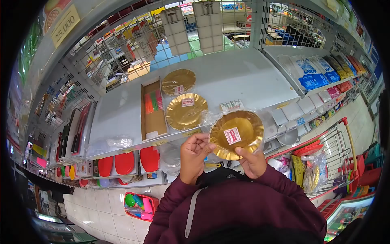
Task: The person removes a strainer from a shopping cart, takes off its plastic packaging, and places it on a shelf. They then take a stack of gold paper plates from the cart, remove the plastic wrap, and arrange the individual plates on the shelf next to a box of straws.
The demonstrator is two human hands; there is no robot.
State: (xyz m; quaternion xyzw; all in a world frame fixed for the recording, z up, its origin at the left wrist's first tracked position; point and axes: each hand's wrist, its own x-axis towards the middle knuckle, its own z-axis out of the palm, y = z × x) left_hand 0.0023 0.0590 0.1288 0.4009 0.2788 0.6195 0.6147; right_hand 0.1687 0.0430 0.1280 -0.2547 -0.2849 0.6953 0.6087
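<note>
Head view: both hands are raised in front of a white shelf (243, 77) in a shop aisle. The left hand (193, 156) and the right hand (252, 162) share one item — a pack of gold paper plates (236, 134) in clear wrap, with a red-and-white label (232, 136) on its face. The left grip is closed on the pack's left edge, fingertips on the rim; the right grip is closed on its lower edge, thumb pressed to the front. The pack is held clear of the shelf, just in front of its front edge, face tilted toward the camera.

On the shelf lie two more gold plate packs — the nearer one (186, 111) just left of the held pack, the farther one (178, 81) behind it, their edges overlapping. An open cardboard box (152, 116) lies just beside them on the left, with orange and green items inside. A clear plastic bag (120, 141) rests near the shelf's front left. On the tier below stand red plates (124, 162). A trolley (337, 154) with a red handle stands to the right, loaded with goods. Both sleeves are maroon (227, 203).
</note>
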